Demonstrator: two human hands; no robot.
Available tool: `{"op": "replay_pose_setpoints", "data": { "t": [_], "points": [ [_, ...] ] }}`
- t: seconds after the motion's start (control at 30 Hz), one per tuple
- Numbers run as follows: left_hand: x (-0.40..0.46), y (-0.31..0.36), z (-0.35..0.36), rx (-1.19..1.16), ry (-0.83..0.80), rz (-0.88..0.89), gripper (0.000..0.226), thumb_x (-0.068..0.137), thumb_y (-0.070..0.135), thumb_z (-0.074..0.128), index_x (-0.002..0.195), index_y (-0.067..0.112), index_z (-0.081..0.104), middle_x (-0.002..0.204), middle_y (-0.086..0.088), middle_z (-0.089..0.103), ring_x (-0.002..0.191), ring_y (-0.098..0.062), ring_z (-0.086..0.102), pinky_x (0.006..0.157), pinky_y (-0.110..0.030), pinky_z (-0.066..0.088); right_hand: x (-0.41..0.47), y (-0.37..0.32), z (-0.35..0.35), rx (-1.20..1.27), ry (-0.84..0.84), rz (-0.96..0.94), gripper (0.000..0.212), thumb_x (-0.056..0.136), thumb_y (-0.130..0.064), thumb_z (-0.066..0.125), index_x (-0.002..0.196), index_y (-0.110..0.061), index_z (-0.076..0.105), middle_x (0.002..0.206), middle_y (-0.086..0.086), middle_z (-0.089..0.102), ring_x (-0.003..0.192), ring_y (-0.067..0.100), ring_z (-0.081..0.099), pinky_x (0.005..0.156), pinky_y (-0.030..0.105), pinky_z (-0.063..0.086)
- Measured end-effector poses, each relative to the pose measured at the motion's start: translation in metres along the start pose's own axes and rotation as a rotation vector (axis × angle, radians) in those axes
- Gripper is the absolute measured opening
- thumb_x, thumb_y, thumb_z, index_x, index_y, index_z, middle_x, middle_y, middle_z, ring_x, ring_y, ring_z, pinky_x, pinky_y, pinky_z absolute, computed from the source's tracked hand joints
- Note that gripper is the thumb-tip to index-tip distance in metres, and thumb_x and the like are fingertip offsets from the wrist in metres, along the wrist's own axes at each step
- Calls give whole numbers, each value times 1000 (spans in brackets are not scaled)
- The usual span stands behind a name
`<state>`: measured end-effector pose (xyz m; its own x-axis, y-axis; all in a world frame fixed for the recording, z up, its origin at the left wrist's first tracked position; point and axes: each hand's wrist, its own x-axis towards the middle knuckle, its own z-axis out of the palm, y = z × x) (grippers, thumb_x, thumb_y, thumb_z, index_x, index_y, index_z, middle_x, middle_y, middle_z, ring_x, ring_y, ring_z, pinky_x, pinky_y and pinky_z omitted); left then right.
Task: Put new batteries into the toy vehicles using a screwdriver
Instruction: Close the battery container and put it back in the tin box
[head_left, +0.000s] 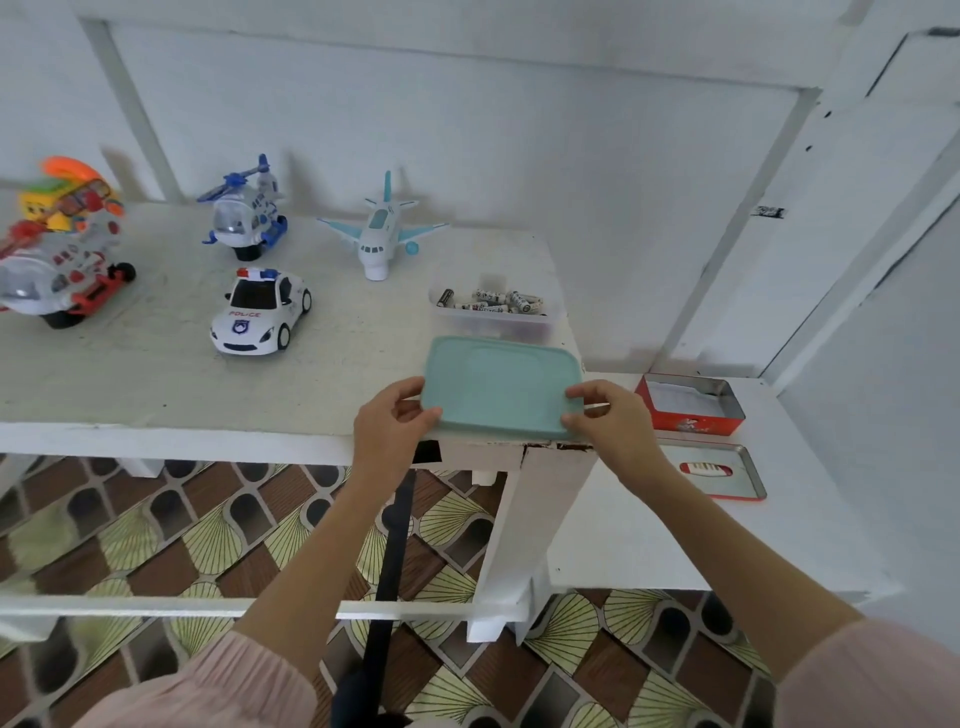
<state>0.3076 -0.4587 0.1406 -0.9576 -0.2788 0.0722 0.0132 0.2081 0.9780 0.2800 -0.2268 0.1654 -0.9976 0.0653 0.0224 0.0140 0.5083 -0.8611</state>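
Note:
A teal plastic lid (498, 384) lies near the front right corner of the white table (156, 374). My left hand (392, 426) pinches its left edge and my right hand (608, 421) pinches its right edge. Just behind it stands a clear tub (493, 322) with several batteries (493, 301) in it. Toy vehicles stand further back: a white police car (260, 312), a blue helicopter (247, 210), a light-blue airplane (382, 228), and a red helicopter (62, 275) at the left. No screwdriver is visible.
A yellow and orange toy (67, 195) stands behind the red helicopter. On a lower white shelf to the right sit an open red tin (691, 402) and its lid (719, 470). A dark strap (389, 561) hangs below the table over a patterned floor.

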Motion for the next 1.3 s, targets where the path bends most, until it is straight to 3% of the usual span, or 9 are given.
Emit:
{"op": "replay_pose_setpoints", "data": {
  "t": [0.1,0.33,0.53,0.67,0.77,0.83,0.9,1.07,1.3],
  "points": [
    [0,0,0,4,1,26,45,84,0,67,127,5,56,122,-10,63,105,-21,62,93,-38,53,-1,-1,-1,-7,14,-39,24,82,-6,66,103,-17,61,113,5,57,89,17,58,74,25,53],
    [19,12,0,-3,71,113,47,83,-1,67,127,11,56,121,-5,61,101,-17,63,88,-26,54,12,-16,-4,15,105,-182,24,82,-4,63,104,-15,63,108,-1,58,75,1,54,66,1,40],
    [61,22,6,-17,131,149,45,83,-4,66,125,7,57,119,-8,62,101,-19,61,83,-20,53,54,-33,4,8,140,-176,27,84,-1,60,109,-12,63,106,4,62,67,2,52,62,5,42],
    [95,29,11,-45,163,131,45,81,-5,65,124,6,59,118,-9,62,99,-18,60,83,-22,53,90,-48,9,-21,177,-169,29,83,1,59,109,-10,64,109,5,63,66,2,53,62,0,40],
    [121,37,16,-8,167,129,43,81,-5,64,123,5,60,117,-9,62,100,-18,58,88,-28,51,112,-57,12,-34,164,-118,31,81,3,58,108,-10,64,109,5,63,82,12,58,73,9,42],
    [134,39,20,48,153,124,42,82,-3,64,123,6,60,117,-9,62,103,-18,57,85,-20,48,123,-60,13,-60,163,-86,31,80,3,57,109,-9,65,109,6,63,93,14,55,77,10,36],
    [142,38,23,95,135,122,41,83,-2,63,123,7,60,117,-9,62,103,-17,54,76,-8,41,129,-59,15,-72,165,-68,32,81,2,56,110,-8,64,111,6,63,96,15,55,79,9,34],
    [148,30,29,127,129,105,40,87,0,60,126,6,58,121,-9,59,102,-15,52,70,-1,38,133,-56,17,-124,141,-47,31,85,-1,54,114,-7,62,115,7,62,102,23,58,89,22,40],
    [146,20,34,117,143,93,38,92,6,56,130,5,55,122,-8,54,106,-15,52,68,4,36,136,-50,15,-141,112,-32,29,87,-6,55,115,-8,63,117,7,62,105,23,58,95,26,40]
  ]
}}
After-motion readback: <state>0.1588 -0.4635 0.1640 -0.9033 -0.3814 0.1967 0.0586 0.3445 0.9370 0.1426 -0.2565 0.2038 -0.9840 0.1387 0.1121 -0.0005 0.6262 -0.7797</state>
